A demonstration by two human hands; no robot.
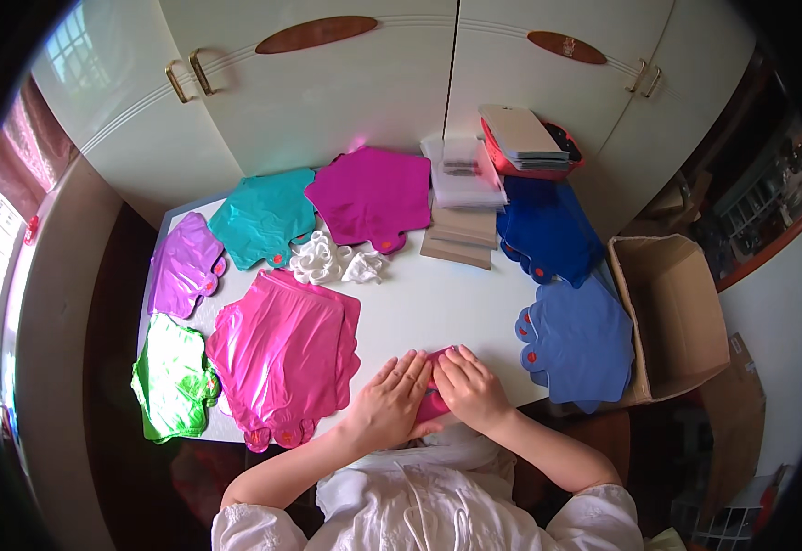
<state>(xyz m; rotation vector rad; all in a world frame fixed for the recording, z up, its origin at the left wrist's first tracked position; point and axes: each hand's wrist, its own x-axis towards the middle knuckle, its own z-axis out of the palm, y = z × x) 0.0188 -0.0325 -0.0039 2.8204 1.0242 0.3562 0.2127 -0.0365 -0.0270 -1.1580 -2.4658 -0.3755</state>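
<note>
Both my hands lie side by side at the front edge of the white table [438, 308], over a small folded pink piece [431, 405]. My left hand [390, 395] rests on its left part, fingers stretched flat. My right hand [467, 386] presses on its right part, also with fingers out flat. Most of the piece is hidden beneath them. Left of my hands spreads a stack of shiny hot-pink flat pieces [277, 358] with scalloped edges and round tabs at the near end.
Similar stacks ring the table: green [169, 372], lilac [179, 266], teal [263, 216], magenta [373, 195], dark blue [550, 225], blue [580, 335]. White cloth bands [318, 258], clear plastic bags [465, 186], brown cards [457, 244] and a red basket [574, 154] lie behind. A cardboard box [680, 317] stands right.
</note>
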